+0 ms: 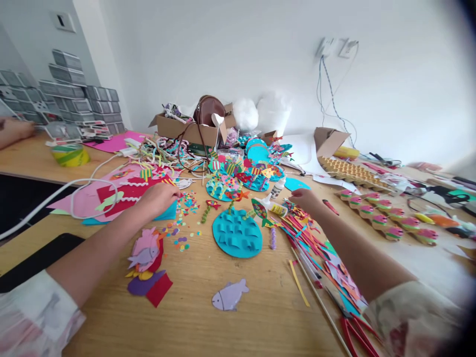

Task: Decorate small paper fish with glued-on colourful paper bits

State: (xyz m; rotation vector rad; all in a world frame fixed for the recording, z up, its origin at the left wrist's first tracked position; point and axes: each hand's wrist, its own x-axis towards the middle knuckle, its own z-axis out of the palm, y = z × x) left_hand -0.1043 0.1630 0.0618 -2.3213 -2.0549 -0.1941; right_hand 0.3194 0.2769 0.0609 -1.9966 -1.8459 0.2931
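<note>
My left hand reaches over the left side, its fingers curled beside scattered paper confetti; whatever it may pinch is hidden. My right hand is also closed, near the white glue bottle and above a heap of coloured paper strips; I cannot make out anything in it. Between my hands lies a blue paper disc with raised flaps, a paper fish at its upper right edge. Closer to me, a lilac paper fish lies flat on the wooden table.
Finished-looking fish decorations stand behind the disc. Red-handled scissors and a thin stick lie at front right. Egg-carton pieces are farther right. A white cable loops at left. Another person's hand shows far left.
</note>
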